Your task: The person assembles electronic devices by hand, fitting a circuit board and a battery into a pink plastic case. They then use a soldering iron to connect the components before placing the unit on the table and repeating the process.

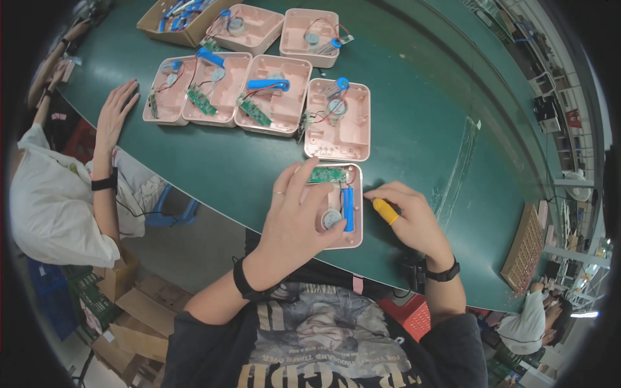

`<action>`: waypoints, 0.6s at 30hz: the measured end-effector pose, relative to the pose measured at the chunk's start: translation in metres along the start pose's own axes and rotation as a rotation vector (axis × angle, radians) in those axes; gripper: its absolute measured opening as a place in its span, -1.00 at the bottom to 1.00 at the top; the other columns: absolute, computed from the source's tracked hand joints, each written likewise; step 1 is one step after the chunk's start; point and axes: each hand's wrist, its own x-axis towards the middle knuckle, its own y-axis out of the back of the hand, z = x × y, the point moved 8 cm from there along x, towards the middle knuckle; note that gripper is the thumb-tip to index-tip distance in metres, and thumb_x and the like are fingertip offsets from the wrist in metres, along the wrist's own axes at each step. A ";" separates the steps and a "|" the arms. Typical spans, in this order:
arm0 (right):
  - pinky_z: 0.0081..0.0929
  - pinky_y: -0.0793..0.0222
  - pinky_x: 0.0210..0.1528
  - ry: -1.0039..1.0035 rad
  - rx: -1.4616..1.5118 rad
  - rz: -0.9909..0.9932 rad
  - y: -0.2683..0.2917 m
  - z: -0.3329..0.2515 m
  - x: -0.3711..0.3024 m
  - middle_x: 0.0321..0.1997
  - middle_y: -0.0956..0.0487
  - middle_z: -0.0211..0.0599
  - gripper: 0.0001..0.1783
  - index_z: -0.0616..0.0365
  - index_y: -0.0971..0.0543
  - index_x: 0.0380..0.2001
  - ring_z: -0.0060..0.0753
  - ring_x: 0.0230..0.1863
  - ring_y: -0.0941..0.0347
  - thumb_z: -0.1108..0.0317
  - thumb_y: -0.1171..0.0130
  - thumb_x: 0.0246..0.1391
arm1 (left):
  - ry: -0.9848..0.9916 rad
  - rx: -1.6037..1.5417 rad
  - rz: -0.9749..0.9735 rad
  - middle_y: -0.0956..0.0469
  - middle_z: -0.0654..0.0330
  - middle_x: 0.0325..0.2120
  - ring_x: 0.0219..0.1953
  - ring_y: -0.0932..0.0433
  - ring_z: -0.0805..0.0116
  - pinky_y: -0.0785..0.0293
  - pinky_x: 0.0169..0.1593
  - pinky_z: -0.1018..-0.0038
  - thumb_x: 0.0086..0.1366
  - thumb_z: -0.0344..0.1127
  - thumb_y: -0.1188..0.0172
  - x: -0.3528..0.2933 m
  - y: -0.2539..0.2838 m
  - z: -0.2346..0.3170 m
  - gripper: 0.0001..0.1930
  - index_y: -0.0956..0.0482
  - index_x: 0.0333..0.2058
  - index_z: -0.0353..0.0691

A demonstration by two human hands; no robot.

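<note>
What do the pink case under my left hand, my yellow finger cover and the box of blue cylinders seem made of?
Case: probably plastic with a soft sheen, from its moulded corners and inner walls. Finger cover: likely rubber or latex, fairly matte, fitting snugly. Box: seemingly cardboard, matte brown, with thin flat walls.

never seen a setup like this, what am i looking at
No machine here, just a person working by hand. The picture comes from a wide camera worn on the head, looking down. The left hand spreads over an open pink box, apparently holding it; inside are a green circuit board and blue battery pack. The right hand, with a yellow cover on its thumb, is beside it; whether it pinches something small is unclear. Six more pink boxes and a cardboard box sit on the green table.
</note>
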 end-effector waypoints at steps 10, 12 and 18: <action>-0.30 -0.51 -0.02 0.372 -0.087 0.259 0.009 -0.049 0.005 -0.07 -0.62 -0.24 -0.72 0.16 -0.71 -0.05 -0.15 -0.06 -0.58 0.44 -0.38 0.14 | 0.095 -0.031 -0.036 -0.52 -0.12 0.18 0.12 -0.60 -0.14 -0.60 0.15 0.10 0.15 -0.27 -0.52 0.001 0.027 -0.016 -0.58 -0.66 -0.04 -0.27; -0.27 -0.47 0.00 0.531 -0.258 0.239 0.000 -0.070 0.007 -0.07 -0.59 -0.27 -0.70 0.13 -0.72 -0.08 -0.15 -0.02 -0.54 0.43 -0.40 0.09 | 0.016 0.044 -0.030 -0.60 -0.08 0.09 0.02 -0.67 -0.05 -0.64 0.06 0.20 0.18 -0.39 -0.47 0.003 0.033 -0.018 -0.67 -0.68 -0.08 -0.32; -0.24 -0.34 0.02 0.497 -0.583 0.100 -0.032 -0.091 0.031 -0.16 -0.50 -0.30 -0.75 0.14 -0.73 -0.19 -0.19 0.01 -0.43 0.38 -0.35 0.01 | 0.005 0.085 -0.013 -0.68 0.01 -0.03 -0.07 -0.71 0.02 -0.67 -0.01 0.26 0.20 -0.45 -0.44 0.003 0.032 -0.025 -0.79 -0.72 -0.18 -0.34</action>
